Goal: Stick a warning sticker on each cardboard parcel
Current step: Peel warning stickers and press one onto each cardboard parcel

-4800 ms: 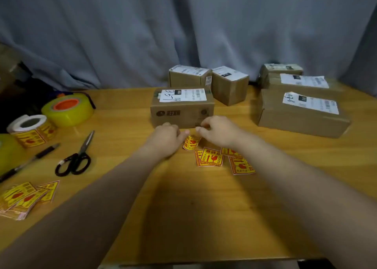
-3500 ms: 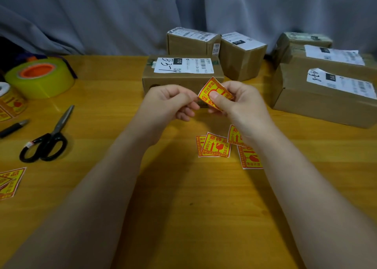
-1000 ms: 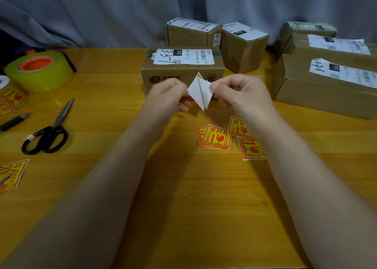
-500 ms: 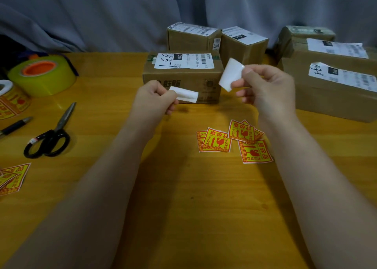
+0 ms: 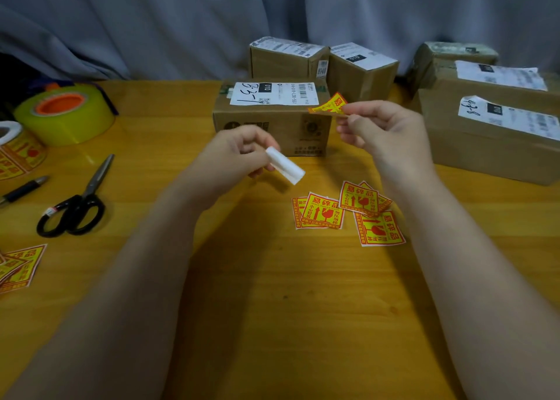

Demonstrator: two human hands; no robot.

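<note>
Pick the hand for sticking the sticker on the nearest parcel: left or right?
Right, probably. The right hand pinches the peeled warning sticker beside the nearest parcel; the left hand holds only white backing.

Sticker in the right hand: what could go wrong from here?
1. The sticker is pinched by one edge in the right hand and curls; it may fold onto itself.
2. It hovers by the corner of the label on the nearest parcel; pressed there, it could cover print.
3. The left hand holds the backing, so only one hand can smooth it.
</note>
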